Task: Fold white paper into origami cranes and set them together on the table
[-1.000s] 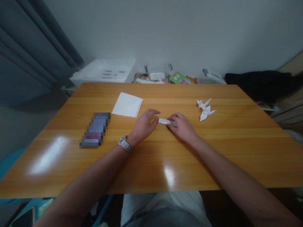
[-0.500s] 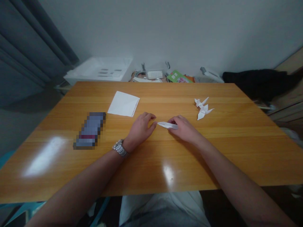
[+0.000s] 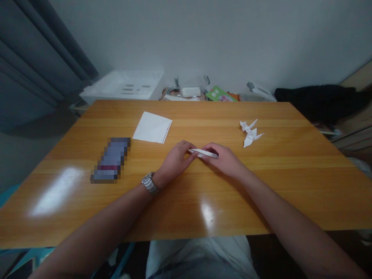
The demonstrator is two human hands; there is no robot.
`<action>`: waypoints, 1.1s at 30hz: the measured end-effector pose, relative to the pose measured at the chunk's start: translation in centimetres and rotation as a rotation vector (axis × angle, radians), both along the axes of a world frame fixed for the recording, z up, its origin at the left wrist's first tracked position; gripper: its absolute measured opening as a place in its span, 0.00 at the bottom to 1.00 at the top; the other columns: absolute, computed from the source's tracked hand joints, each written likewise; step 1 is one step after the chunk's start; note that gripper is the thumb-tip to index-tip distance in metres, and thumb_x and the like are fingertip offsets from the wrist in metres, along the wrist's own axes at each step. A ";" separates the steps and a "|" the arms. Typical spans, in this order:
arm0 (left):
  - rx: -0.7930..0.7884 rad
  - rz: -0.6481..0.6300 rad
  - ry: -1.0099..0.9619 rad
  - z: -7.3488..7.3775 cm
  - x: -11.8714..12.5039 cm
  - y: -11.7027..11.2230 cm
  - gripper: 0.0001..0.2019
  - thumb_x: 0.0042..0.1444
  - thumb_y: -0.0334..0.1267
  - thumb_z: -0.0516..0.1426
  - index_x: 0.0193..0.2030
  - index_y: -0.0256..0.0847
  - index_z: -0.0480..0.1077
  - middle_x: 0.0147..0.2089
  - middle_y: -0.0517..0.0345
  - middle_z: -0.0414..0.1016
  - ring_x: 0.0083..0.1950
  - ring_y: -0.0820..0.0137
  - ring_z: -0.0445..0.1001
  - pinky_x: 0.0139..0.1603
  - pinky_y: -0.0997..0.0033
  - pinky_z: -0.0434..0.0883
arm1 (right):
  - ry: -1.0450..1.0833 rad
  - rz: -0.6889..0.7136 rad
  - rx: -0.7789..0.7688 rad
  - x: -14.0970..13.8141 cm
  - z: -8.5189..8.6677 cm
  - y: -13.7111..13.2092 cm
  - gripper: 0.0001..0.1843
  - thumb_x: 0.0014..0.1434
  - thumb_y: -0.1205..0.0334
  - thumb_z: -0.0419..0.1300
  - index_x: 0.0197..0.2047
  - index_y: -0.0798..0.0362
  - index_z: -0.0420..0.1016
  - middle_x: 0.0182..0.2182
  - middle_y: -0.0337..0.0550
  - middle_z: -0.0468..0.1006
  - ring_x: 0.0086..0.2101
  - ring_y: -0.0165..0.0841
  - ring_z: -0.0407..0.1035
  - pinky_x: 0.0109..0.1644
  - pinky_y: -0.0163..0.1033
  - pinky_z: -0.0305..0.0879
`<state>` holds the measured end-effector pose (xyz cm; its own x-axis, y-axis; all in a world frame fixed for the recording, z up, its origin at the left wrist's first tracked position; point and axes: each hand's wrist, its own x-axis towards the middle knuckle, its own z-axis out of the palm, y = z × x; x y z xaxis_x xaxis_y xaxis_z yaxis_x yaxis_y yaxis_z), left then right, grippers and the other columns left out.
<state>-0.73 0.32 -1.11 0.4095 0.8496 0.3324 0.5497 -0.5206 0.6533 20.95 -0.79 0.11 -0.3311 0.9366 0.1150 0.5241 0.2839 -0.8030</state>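
A narrow folded strip of white paper (image 3: 205,153) lies at the middle of the wooden table (image 3: 186,201). My left hand (image 3: 174,161), with a metal watch on its wrist, pinches the strip's left tip with curled fingers. My right hand (image 3: 225,159) pinches its right part, fingers closed over it. Both hands rest low on the tabletop, close together.
A white sheet with a perforated edge (image 3: 152,128) lies behind my left hand. A blurred flat object (image 3: 110,159) sits to the left. Two white paper cranes (image 3: 250,133) stand at the right. Behind the table are a white tray (image 3: 124,87), clutter and dark cloth (image 3: 319,99).
My left hand's fingers have curled in and closed on the strip's left tip. The strip has risen slightly between both hands.
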 end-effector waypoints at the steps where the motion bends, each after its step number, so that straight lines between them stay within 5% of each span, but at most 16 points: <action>1: -0.031 0.010 -0.040 0.1 0.0 0.0 0.07 0.67 0.40 0.58 0.44 0.39 0.74 0.43 0.53 0.77 0.46 0.65 0.75 0.49 0.64 0.73 | 0.023 0.001 -0.007 -0.1 0.0 0.0 0.10 0.62 0.55 0.65 0.44 0.50 0.77 0.40 0.41 0.83 0.38 0.36 0.74 0.42 0.40 0.66; 12: -0.390 0.016 -0.609 0.4 0.8 -0.2 0.17 0.57 0.41 0.66 0.47 0.41 0.66 0.35 0.59 0.77 0.37 0.71 0.79 0.38 0.72 0.76 | 0.303 0.040 -0.174 -0.9 -0.8 -0.6 0.16 0.61 0.47 0.64 0.39 0.51 0.73 0.33 0.39 0.77 0.33 0.33 0.71 0.37 0.37 0.66; 24: -0.506 0.079 -0.809 1.1 1.5 -1.2 0.14 0.55 0.45 0.68 0.39 0.38 0.75 0.38 0.54 0.81 0.38 0.70 0.79 0.42 0.69 0.78 | 0.468 -0.054 -0.221 -2.4 -0.5 -1.5 0.20 0.60 0.42 0.66 0.31 0.50 0.69 0.27 0.36 0.71 0.29 0.31 0.65 0.33 0.36 0.61; 33: -0.549 0.071 -0.828 1.3 1.6 -1.5 0.14 0.54 0.47 0.69 0.37 0.37 0.80 0.38 0.53 0.82 0.37 0.71 0.78 0.43 0.70 0.77 | 0.456 -0.041 -0.182 -2.3 -0.5 -1.6 0.19 0.62 0.43 0.65 0.34 0.50 0.71 0.30 0.38 0.76 0.31 0.32 0.68 0.35 0.37 0.63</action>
